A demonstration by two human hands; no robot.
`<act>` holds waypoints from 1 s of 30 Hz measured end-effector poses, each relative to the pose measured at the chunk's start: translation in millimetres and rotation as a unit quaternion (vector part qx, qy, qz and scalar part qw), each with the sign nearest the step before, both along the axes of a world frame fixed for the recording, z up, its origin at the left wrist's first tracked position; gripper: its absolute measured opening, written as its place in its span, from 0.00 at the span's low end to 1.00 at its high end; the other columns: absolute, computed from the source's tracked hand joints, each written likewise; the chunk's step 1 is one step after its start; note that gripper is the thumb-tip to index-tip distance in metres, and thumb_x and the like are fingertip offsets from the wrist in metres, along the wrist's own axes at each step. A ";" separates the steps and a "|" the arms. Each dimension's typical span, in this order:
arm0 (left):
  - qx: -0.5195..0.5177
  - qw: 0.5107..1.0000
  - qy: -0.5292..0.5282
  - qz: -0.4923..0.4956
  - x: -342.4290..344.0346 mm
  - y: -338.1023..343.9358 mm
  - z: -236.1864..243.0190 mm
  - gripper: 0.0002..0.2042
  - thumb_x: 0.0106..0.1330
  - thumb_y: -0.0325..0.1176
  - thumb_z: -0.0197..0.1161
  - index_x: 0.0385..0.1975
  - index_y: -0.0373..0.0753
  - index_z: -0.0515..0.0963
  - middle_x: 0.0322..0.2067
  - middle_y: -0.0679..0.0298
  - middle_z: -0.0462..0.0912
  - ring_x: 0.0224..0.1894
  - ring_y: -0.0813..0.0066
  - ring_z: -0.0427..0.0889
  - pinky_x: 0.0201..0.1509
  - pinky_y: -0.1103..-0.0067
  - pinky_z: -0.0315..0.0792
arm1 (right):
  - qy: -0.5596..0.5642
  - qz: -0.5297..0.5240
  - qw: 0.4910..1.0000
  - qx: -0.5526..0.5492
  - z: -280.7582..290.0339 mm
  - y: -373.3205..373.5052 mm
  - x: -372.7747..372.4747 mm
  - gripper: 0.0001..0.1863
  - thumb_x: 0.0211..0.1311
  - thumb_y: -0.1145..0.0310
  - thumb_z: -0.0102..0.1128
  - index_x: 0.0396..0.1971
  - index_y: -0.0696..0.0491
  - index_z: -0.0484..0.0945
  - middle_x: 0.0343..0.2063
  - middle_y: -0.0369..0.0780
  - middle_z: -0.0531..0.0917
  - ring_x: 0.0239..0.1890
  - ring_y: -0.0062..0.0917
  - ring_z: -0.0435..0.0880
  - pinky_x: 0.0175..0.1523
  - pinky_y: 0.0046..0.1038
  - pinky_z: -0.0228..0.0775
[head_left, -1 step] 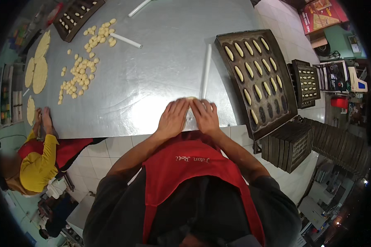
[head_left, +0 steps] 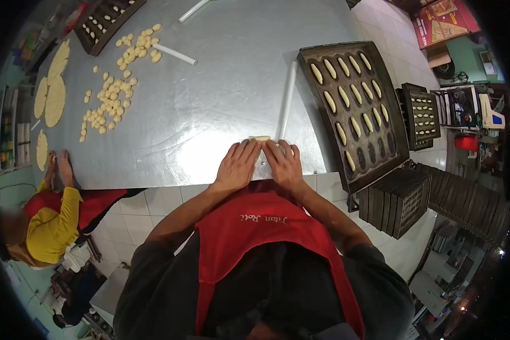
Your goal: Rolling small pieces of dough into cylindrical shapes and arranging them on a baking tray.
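Observation:
A small pale dough roll lies on the steel table, close to its near edge. My left hand rests palm down with stretched fingers, its fingertips touching the left part of the roll. Beside it my right hand lies the same way, fingertips at the right part. The fingertips partly cover the roll, whose middle shows beyond them. A white rolling pin is just beyond my right hand. To the right stands a dark moulded baking tray with slim dough rolls in most hollows; several hollows at its near right are bare.
Many dough balls lie on the left of the table, near another white pin. Flat dough sheets are at the far left, by a co-worker in a yellow sleeve. Stacked trays stand at lower right.
My fingers have drawn back slightly toward me, and more of the dough roll shows beyond the fingertips. The co-worker's hands have barely moved.

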State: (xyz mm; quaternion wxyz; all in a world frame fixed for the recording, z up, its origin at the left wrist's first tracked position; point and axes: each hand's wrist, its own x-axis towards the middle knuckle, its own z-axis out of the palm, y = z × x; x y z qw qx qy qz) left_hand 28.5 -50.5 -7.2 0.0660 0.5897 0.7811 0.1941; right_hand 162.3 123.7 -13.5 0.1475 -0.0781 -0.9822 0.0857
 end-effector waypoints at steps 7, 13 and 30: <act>0.045 0.998 -0.053 0.003 -3.0 -19.2 8.6 0.24 0.72 0.30 0.63 0.66 0.30 0.78 0.63 0.50 0.82 0.66 0.50 0.78 0.74 0.60 0.70 | -0.126 -0.058 0.957 -0.255 22.8 5.5 -103.9 0.18 0.58 0.76 0.66 0.49 0.55 0.87 0.49 0.44 0.88 0.63 0.48 0.79 0.68 0.59 0.66; 0.191 0.920 -0.099 0.327 -104.1 -81.7 3.0 0.11 0.67 0.23 0.65 0.48 0.34 0.81 0.45 0.48 0.85 0.47 0.45 0.84 0.54 0.59 0.79 | -0.059 -0.042 0.990 -0.123 2.4 -53.3 -54.8 0.41 0.75 0.53 0.63 0.81 0.58 0.63 0.81 0.60 0.59 0.82 0.60 0.57 0.83 0.67 0.45; 0.282 0.843 -0.244 0.389 -253.5 -147.0 -47.4 0.14 0.74 0.31 0.75 0.51 0.34 0.79 0.40 0.65 0.85 0.43 0.77 0.84 0.50 0.79 0.79 | -0.022 -0.052 0.973 -0.224 20.3 -8.0 -30.0 0.23 0.59 0.73 0.76 0.56 0.56 0.84 0.53 0.46 0.84 0.57 0.46 0.81 0.63 0.45 0.77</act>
